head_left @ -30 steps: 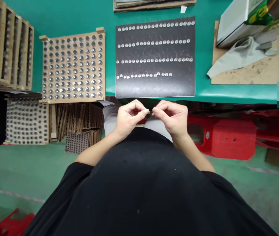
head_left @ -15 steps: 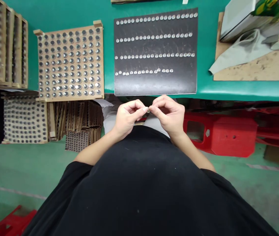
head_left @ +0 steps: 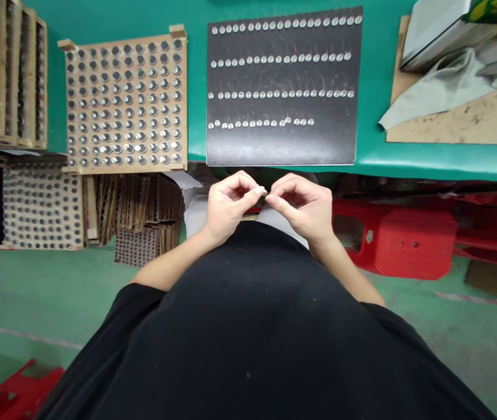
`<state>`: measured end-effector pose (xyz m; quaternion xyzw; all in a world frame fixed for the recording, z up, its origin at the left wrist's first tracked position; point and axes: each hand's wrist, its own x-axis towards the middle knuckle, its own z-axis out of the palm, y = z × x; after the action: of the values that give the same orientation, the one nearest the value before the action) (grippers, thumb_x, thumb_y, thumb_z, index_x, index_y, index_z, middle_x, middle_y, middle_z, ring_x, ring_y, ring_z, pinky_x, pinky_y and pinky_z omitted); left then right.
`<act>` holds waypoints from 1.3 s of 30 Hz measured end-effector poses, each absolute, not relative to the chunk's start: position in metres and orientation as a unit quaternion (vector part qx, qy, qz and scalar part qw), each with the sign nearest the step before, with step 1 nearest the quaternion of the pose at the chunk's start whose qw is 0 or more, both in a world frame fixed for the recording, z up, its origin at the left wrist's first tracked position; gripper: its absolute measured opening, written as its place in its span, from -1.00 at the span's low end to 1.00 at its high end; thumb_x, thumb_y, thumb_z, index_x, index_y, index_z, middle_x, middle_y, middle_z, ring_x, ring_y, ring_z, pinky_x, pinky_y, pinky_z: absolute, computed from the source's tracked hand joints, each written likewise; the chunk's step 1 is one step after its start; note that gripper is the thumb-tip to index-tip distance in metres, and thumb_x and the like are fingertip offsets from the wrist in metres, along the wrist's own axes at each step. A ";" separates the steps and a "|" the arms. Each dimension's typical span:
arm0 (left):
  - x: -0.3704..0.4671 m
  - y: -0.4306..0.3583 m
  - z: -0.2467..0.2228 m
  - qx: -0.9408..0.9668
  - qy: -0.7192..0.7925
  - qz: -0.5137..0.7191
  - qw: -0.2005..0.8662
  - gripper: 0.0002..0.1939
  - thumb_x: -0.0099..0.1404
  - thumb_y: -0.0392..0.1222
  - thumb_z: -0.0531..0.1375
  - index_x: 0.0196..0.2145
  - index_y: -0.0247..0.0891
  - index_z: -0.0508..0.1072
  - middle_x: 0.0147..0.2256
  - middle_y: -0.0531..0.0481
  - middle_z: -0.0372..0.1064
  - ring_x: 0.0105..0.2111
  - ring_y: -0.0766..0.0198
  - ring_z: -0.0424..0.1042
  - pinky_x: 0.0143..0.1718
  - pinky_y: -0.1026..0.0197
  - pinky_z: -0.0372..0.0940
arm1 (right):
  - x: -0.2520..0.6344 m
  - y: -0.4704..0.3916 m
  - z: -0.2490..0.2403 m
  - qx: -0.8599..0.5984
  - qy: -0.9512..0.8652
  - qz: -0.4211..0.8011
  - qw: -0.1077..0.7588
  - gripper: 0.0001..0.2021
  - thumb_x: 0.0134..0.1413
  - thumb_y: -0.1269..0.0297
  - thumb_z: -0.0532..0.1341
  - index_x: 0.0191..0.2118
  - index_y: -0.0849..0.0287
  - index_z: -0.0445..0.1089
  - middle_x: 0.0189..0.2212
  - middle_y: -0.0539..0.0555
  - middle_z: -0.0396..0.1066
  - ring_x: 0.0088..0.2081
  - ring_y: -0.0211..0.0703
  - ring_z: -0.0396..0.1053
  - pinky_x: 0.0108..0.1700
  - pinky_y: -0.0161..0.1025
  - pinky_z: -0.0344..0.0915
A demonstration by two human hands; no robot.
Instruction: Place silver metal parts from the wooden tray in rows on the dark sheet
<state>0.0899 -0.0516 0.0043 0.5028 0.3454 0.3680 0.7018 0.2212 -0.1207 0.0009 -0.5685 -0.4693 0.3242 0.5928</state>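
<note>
Green covers the table at the top of the head view, and the floor below it is green as well. Both hands are held together in the lap, just below the table's near edge. The left hand and the right hand meet at their fingertips, each pinched on one small metal part that sits between them; the part is too small to describe further. The remaining fingers of both hands are curled inward. On the table directly above the hands lies a black sheet bearing four rows of small shiny round pieces; the upper three rows run nearly the full width, and the fourth stops partway across. To the left of the sheet, and apart from it, a cardboard tray with a grid of holes carries many dark and silvery round parts. Further left stands a slotted wooden rack. More perforated trays and stacked cardboard sit under the table at left. At right, a cardboard sheet lies on the table with a grey cloth over it. A red plastic stool lies beneath the table at right. A black garment fills the lower frame.
</note>
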 end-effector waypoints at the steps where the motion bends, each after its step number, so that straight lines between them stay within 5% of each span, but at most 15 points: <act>1: 0.090 -0.052 0.004 0.511 0.343 0.365 0.698 -0.68 0.03 -0.05 0.41 -0.61 -0.30 0.43 -0.57 0.09 0.26 -0.56 0.46 0.18 -0.50 0.32 0.17 | 0.221 -0.120 0.002 -0.567 -0.471 0.314 0.599 -0.77 0.01 0.18 0.37 -0.53 0.16 0.41 -0.53 -0.05 0.40 -0.49 -0.33 0.31 -0.45 -0.31 0.24; 19: 0.091 -0.053 0.012 0.446 0.356 0.337 0.749 -0.65 0.00 -0.07 0.42 -0.63 -0.32 0.38 -0.61 0.12 0.18 -0.64 0.53 0.08 -0.59 0.34 0.03 | 0.219 -0.122 -0.003 -0.614 -0.468 0.260 0.580 -0.75 0.04 0.20 0.33 -0.56 0.16 0.36 -0.55 -0.04 0.40 -0.49 -0.31 0.30 -0.44 -0.28 0.24; 23: 0.091 -0.053 0.011 0.438 0.373 0.340 0.744 -0.67 0.00 -0.09 0.41 -0.63 -0.31 0.37 -0.61 0.13 0.19 -0.64 0.53 0.08 -0.59 0.34 0.02 | 0.222 -0.123 -0.011 -0.641 -0.425 0.288 0.571 -0.68 0.18 0.17 0.19 -0.57 0.16 0.35 -0.59 -0.05 0.37 -0.55 -0.34 0.29 -0.44 -0.30 0.27; 27: 0.084 -0.045 0.011 0.480 0.372 0.337 0.719 -0.67 0.00 -0.06 0.41 -0.62 -0.32 0.40 -0.61 0.11 0.23 -0.63 0.51 0.10 -0.59 0.33 0.00 | 0.228 -0.126 -0.018 -0.651 -0.398 0.270 0.587 -0.94 0.04 0.34 0.25 -0.43 0.14 0.43 -0.46 -0.03 0.47 -0.46 -0.28 0.40 -0.36 -0.27 0.36; 29: 0.076 -0.028 0.013 0.529 0.356 0.311 0.705 -0.68 -0.03 -0.08 0.43 -0.61 -0.34 0.42 -0.60 0.08 0.29 -0.62 0.50 0.14 -0.57 0.33 0.03 | 0.232 -0.129 -0.021 -0.650 -0.411 0.245 0.590 -0.86 -0.03 0.46 0.19 -0.52 0.14 0.41 -0.45 -0.01 0.48 -0.37 -0.22 0.45 -0.28 -0.23 0.38; 34: 0.036 0.064 0.019 0.617 0.439 0.352 0.550 -0.82 -0.01 -0.36 0.37 -0.63 -0.36 0.43 -0.61 0.05 0.33 -0.59 0.44 0.22 -0.49 0.30 0.12 | 0.243 -0.135 -0.028 -0.622 -0.356 0.307 0.626 -0.77 -0.22 0.53 0.07 -0.70 0.15 0.33 -0.61 -0.03 0.42 -0.55 -0.24 0.36 -0.47 -0.27 0.26; 39: -0.005 0.168 0.006 0.625 0.574 0.382 0.367 -0.70 0.03 -0.55 0.28 -0.72 -0.34 0.35 -0.69 0.08 0.25 -0.59 0.43 0.17 -0.40 0.24 0.16 | 0.245 -0.135 -0.030 -0.606 -0.399 0.319 0.610 -0.80 -0.16 0.47 0.12 -0.67 0.16 0.39 -0.61 0.03 0.42 -0.47 -0.17 0.39 -0.47 -0.26 0.24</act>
<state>-0.0054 0.1678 0.0057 0.6245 0.5740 0.3820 0.3668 0.2449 -0.1347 -0.0302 -0.6058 -0.3987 0.3188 0.6102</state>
